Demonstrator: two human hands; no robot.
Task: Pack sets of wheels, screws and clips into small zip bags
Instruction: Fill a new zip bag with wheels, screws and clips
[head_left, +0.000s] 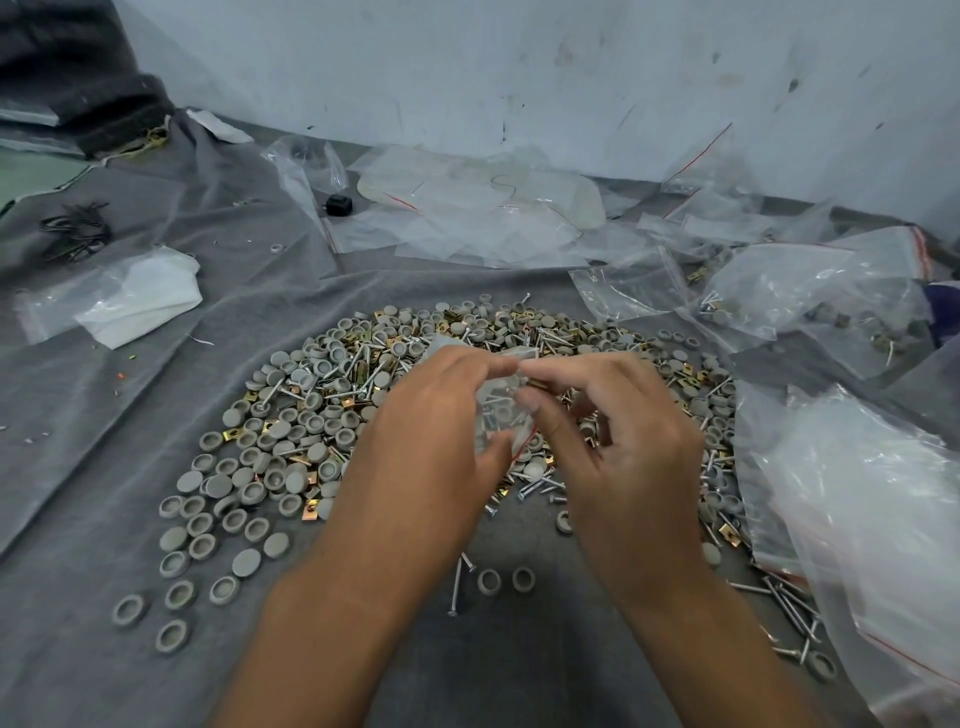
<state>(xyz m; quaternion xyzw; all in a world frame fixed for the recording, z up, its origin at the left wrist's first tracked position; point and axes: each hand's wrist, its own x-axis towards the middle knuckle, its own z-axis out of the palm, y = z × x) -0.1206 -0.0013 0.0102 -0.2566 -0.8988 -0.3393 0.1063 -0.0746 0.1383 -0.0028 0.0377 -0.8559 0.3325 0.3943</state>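
Two hands work over one heap: the left hand (441, 415) and right hand (618, 431) each pinch one small zip bag (501, 410) between them, every grip pressed on its clear film, above the pile's middle. Grey wheels (270, 467), silver screws (540, 488) and brass clips (311, 509) lie too many to count on the grey cloth (104, 415). Four filled bags (810, 301) sit far right, loose empty bags (467, 218) behind, one black block (338, 202) beside them. The hands hide the pile's centre.

grey cloth (130, 395), black box (338, 203), black ties (tangled) (75, 231), white wall (519, 67)
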